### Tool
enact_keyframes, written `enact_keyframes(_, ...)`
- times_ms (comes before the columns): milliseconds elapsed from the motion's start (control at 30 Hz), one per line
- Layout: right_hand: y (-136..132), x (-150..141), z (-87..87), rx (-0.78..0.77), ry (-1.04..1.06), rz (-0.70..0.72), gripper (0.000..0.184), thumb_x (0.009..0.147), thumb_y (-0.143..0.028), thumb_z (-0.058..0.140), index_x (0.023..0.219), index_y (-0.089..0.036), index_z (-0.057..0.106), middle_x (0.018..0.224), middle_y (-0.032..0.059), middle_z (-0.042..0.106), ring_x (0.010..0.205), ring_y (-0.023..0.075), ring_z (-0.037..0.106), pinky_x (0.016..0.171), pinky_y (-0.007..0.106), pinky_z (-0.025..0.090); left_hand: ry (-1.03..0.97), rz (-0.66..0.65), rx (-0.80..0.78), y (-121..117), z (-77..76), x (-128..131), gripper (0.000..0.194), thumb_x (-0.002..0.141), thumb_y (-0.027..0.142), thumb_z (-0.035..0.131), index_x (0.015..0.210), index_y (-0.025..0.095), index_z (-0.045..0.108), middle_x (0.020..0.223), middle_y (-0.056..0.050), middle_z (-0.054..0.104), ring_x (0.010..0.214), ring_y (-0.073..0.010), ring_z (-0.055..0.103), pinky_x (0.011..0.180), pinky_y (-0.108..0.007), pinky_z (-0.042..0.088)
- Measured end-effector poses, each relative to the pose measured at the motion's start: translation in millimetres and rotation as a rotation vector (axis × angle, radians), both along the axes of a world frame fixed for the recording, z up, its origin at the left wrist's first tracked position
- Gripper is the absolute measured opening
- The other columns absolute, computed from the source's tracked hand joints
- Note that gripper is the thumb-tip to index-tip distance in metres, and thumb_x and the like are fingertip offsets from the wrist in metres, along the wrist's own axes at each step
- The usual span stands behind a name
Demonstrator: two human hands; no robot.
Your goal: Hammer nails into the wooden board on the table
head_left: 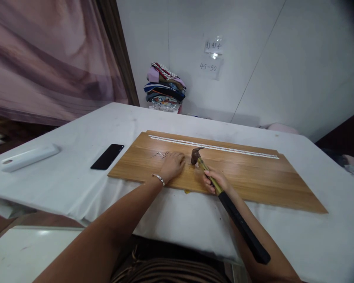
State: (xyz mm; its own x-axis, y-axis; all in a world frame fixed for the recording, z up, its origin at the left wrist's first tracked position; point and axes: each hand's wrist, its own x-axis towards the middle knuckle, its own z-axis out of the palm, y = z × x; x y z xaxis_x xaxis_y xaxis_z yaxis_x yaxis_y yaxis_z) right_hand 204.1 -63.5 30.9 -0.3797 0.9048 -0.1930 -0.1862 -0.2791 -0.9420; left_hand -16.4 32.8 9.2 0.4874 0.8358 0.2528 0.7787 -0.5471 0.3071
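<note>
My right hand (216, 181) is wrapped round the handle of a claw hammer (234, 214), gripping it close below the head. The rusty brown head is low over a wooden board (253, 177), near its front middle; whether it touches the wood I cannot tell. Small bits lie by the head. Just left of it, my left hand (172, 165), with a bracelet at the wrist, rests on the board with bent fingers slightly apart. Nothing shows in it, though the fingertips are partly hidden. Several loose nails (159, 154) lie beyond its knuckles.
Two white strips with small markings (212, 147) run along the board's far side. On the white-covered table (76, 137) are a black phone (107, 156) and a long white object with a hole (31, 158). Folded cloths (165, 86) are stacked behind, by the wall.
</note>
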Motion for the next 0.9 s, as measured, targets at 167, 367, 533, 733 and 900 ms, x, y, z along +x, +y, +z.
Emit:
enact_keyframes(167, 0.2, -1.4, -0.5, -0.021, 0.003, 0.021, 0.041, 0.078, -0.052, 0.069, 0.099, -0.024, 0.048, 0.055, -0.0125, 0.049, 0.030, 0.0074, 0.039, 0.028, 0.019, 0.028, -0.007, -0.015, 0.007, 0.3, -0.3, -0.7, 0.023, 0.098, 0.024, 0.050, 0.110, 0.019, 0.069, 0.122, -0.011, 0.072, 0.118, -0.0248, 0.063, 0.108, -0.041, 0.046)
enact_keyframes(367, 3.9, -0.3, -5.9, -0.043, 0.001, -0.002, 0.045, 0.075, -0.053, 0.070, 0.101, -0.025, 0.046, 0.054, -0.0131, 0.050, 0.030, 0.0080, 0.038, 0.028, 0.019, 0.027, -0.020, -0.012, 0.016, 2.1, -3.8, -0.3, 0.023, 0.098, 0.024, 0.051, 0.109, 0.018, 0.070, 0.122, -0.012, 0.072, 0.118, -0.0255, 0.063, 0.108, -0.042, 0.046)
enact_keyframes(533, 2.8, -0.1, -3.7, -0.041, 0.014, -0.009, 0.049, 0.076, -0.051, 0.070, 0.109, -0.025, 0.045, 0.054, -0.0144, 0.050, 0.030, 0.0082, 0.038, 0.028, 0.019, 0.027, -0.022, -0.011, 0.013, 1.6, -3.7, -0.5, 0.022, 0.098, 0.024, 0.051, 0.109, 0.018, 0.070, 0.122, -0.011, 0.072, 0.118, -0.0256, 0.063, 0.108, -0.043, 0.046)
enact_keyframes(733, 2.6, -0.1, -5.0, -0.026, 0.012, 0.006, 0.042, 0.079, -0.050, 0.068, 0.104, -0.024, 0.046, 0.055, -0.0134, 0.049, 0.030, 0.0079, 0.039, 0.028, 0.019, 0.026, -0.021, -0.016, 0.012, 1.8, -3.5, -0.6, 0.022, 0.097, 0.024, 0.053, 0.109, 0.017, 0.070, 0.123, -0.012, 0.072, 0.118, -0.0261, 0.063, 0.108, -0.043, 0.046)
enact_keyframes(900, 3.1, -0.3, -5.8, -0.053, 0.003, 0.001, 0.046, 0.076, -0.052, 0.070, 0.103, -0.025, 0.045, 0.054, -0.0137, 0.049, 0.030, 0.0081, 0.039, 0.028, 0.019, 0.027, -0.021, -0.007, 0.023, 1.5, -4.4, -0.6, 0.024, 0.099, 0.025, 0.050, 0.109, 0.018, 0.070, 0.121, -0.011, 0.072, 0.116, -0.0249, 0.063, 0.107, -0.041, 0.046)
